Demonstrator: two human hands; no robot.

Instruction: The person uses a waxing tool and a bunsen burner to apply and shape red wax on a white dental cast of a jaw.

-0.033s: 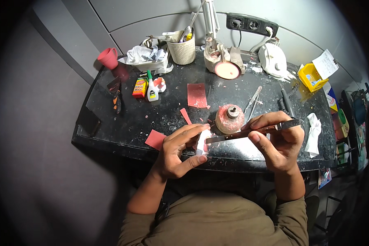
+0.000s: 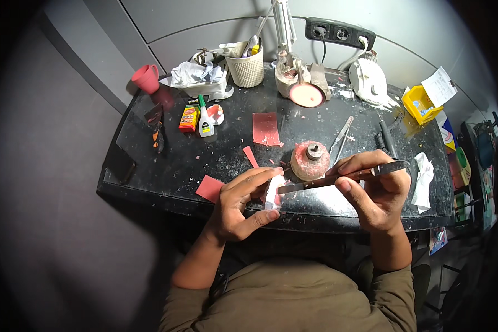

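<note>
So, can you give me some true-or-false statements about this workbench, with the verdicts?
1. The left hand holds a white-and-pink piece. True.
2. The right hand is empty. False: it holds a slim-bladed tool.
3. The pink mug is at the far right corner of the dark bench. False: it is at the far left.
4. The green-capped bottle is next to a red-and-yellow box. True.
5. The socket strip has nothing plugged in. False: a white plug is in it.
</note>
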